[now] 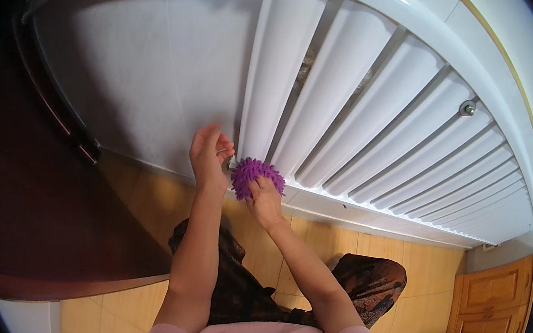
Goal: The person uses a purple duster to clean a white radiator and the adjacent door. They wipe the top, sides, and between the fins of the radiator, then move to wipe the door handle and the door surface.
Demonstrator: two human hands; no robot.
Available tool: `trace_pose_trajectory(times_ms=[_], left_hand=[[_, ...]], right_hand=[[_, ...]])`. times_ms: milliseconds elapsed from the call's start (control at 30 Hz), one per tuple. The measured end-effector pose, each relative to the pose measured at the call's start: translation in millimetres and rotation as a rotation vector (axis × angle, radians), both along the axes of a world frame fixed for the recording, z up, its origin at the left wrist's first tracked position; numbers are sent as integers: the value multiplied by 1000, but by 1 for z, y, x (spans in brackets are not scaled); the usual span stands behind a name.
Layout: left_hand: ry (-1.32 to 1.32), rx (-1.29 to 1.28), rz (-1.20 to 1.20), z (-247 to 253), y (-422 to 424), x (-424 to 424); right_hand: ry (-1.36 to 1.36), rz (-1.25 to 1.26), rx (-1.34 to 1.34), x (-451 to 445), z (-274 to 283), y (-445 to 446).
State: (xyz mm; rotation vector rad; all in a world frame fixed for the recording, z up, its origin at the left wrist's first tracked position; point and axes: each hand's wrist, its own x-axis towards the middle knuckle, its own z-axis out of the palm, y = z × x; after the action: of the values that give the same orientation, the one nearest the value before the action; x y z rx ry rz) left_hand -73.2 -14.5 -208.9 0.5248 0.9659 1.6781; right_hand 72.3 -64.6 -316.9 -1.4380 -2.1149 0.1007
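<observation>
A purple chenille cleaning mitt or cloth [249,177] is pressed by my right hand [265,200] against the lower end of the first column of a white panel radiator [281,70]. Its shaggy strands spread around my fingers. My left hand [209,153] is raised just left of the mitt, beside the radiator's lower corner and in front of the pale wall [199,62]. The fingers of my left hand are loosely curled and nothing shows in them.
At the left stands a dark reddish door or panel [70,224] with a dark edge. Low along the wall runs a white skirting [363,220], above a yellowish tiled floor [317,235]. A wooden cabinet [488,307] stands at the far right, with assorted items beside it.
</observation>
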Motion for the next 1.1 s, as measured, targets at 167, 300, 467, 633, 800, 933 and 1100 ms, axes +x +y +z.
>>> trace_pose_trajectory(times_ms=[167, 300, 467, 633, 800, 933, 1100], left_hand=[[1, 24, 4, -9, 0, -5], [-10, 11, -15, 1, -2, 0], [-24, 33, -30, -7, 0, 1], [-12, 20, -46, -8, -1, 2], [-9, 12, -48, -2, -2, 9], [-29, 28, -47, -8, 2, 6], [1, 35, -65, -11, 4, 7]], right_hand=[[-25, -111, 0, 53, -1, -32], [160, -247, 72, 100, 0, -49], [420, -185, 203, 106, 67, -48], [594, -140, 375, 84, 183, -29], [341, -133, 473, 82, 151, -15], [194, -229, 200, 81, 20, -18], [290, -239, 68, 82, -13, -28]])
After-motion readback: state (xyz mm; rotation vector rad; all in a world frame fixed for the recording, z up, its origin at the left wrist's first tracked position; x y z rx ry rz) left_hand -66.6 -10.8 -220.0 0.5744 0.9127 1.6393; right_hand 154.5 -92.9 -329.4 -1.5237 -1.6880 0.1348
